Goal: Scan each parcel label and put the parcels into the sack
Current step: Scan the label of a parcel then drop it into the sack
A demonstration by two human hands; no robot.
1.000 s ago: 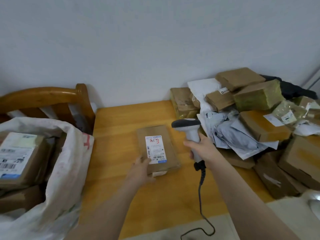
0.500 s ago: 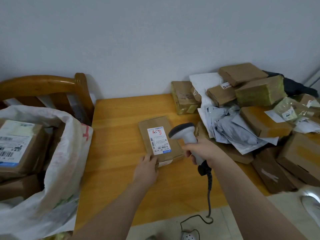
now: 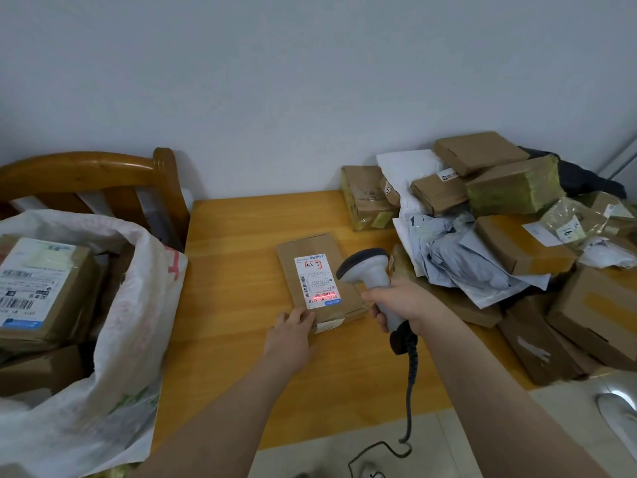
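Note:
A flat brown parcel (image 3: 322,246) lies on the wooden table (image 3: 234,257), its white label (image 3: 317,282) facing up. A red scan line glows across the barcode at the label's near end. My left hand (image 3: 293,331) rests on the parcel's near left corner, fingers fairly straight. My right hand (image 3: 401,303) grips the handle of a grey barcode scanner (image 3: 365,267), whose head points at the label from the right. A white woven sack (image 3: 113,339) stands open at the left with several boxes (image 3: 38,288) inside.
A heap of brown boxes and grey mailer bags (image 3: 499,229) fills the table's right side. A wooden chair back (image 3: 103,170) rises behind the sack. The scanner's black cable (image 3: 408,391) hangs over the table's front edge to the floor.
The scanner head has swung down and left toward the label, and a red scan line now shows on the barcode. My left hand stays at the parcel's near corner.

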